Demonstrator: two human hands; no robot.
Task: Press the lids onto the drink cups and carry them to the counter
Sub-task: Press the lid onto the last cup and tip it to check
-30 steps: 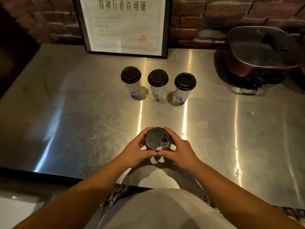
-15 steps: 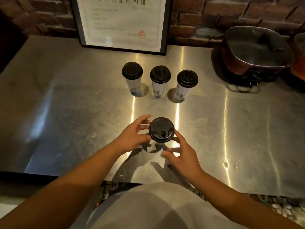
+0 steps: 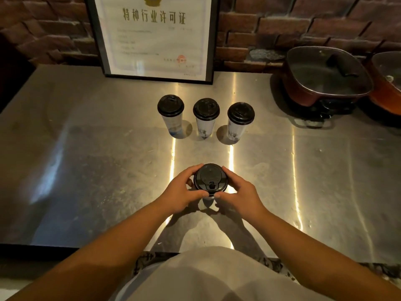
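Head view of a steel counter (image 3: 86,170) set against a brick wall (image 3: 282,29). A drink cup stands on the counter, nearest the person, and is seen from above, so that its black lid (image 3: 210,177) hides most of its pale body (image 3: 207,197); the lid's sip tab faces the person. The left hand (image 3: 182,193) curls around the lid's left edge, fingers wrapped over the far rim and thumb pressed against the near rim. The right hand (image 3: 237,192) mirrors it on the lid's right edge, its thumb tip almost meeting the left thumb just below the tab. Both hands thus grip the lid between curled fingers and thumbs. Beyond this cup, well apart from it, three lidded cups stand upright in a row: left cup (image 3: 171,115), middle cup (image 3: 206,117) and right cup (image 3: 239,120), each with a black lid and a printed white body. Behind the row, a framed certificate (image 3: 154,35) leans against the wall. To the right of the row sits a red square pot (image 3: 325,77) under a glass cover, with a second red vessel (image 3: 388,83) partly out of view beside it.
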